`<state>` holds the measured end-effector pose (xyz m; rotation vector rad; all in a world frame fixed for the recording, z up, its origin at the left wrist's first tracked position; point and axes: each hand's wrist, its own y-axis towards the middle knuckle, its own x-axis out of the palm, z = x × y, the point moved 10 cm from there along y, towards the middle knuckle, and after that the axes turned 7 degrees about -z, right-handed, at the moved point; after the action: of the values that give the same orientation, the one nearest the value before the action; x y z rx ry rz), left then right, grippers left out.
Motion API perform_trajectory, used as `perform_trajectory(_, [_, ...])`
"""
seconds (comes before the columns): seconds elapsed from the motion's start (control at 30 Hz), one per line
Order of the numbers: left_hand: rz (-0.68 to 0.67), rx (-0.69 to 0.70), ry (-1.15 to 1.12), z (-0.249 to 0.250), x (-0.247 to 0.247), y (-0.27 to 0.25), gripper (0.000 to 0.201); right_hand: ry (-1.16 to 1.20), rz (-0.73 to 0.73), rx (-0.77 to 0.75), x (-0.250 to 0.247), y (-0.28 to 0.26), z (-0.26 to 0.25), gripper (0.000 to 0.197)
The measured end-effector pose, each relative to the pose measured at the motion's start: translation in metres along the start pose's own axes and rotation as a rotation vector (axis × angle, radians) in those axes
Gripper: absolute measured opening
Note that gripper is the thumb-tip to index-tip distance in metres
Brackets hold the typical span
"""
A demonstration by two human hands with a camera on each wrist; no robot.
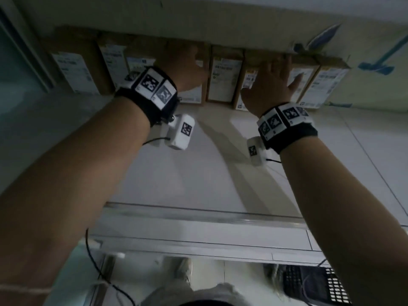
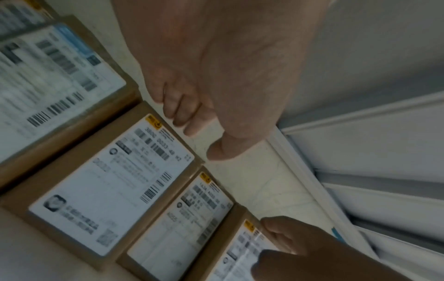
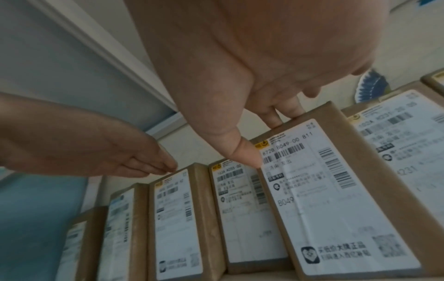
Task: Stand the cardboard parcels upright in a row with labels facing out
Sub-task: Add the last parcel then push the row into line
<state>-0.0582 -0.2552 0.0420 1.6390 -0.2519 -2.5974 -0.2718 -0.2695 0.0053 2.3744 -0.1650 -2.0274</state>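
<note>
Several brown cardboard parcels with white shipping labels stand upright in a row on the floor against the wall, labels facing me. My left hand (image 1: 189, 62) rests with straight fingers on the top edge of one middle parcel (image 1: 192, 96); its fingertips (image 3: 165, 167) touch that parcel's top corner (image 3: 175, 209). One parcel further right, my right hand (image 1: 284, 71) pinches the top of the parcel (image 3: 331, 199) marked B049: thumb (image 3: 247, 154) on the label, fingers behind the top edge. That parcel tilts slightly toward me. The left wrist view shows my left hand (image 2: 204, 140) above the row and my right hand (image 2: 276, 239).
A pale wall (image 1: 220, 18) backs the row, with blue stickers (image 1: 375, 65) at the right. A glass door frame (image 1: 26, 51) stands at the left. A metal threshold rail (image 1: 198, 215) crosses the tiled floor near my feet (image 1: 183, 270). A dark perforated crate (image 1: 315, 283) sits bottom right.
</note>
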Motion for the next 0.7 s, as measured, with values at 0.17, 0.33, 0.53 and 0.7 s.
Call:
perform_trajectory(0.17, [0.16,-0.154,0.039,-0.042,-0.035,-0.018,0.05,-0.084,0.003,-0.08,-0.001,-0.003,-0.002,0.085])
perform_trajectory(0.33, [0.104,-0.165,0.081,-0.062,-0.03,-0.033,0.031,-0.14,-0.035,-0.121,-0.013,-0.001,-0.005,0.086])
perform_trajectory(0.53, [0.005,-0.093,0.096,-0.046,-0.019,-0.038,0.039,-0.077,-0.025,-0.087,-0.018,0.004,-0.004,0.108])
perform_trajectory(0.7, [0.004,-0.087,0.177,-0.053,-0.015,-0.039,0.061,-0.087,0.0,-0.105,-0.016,0.005,-0.005,0.109])
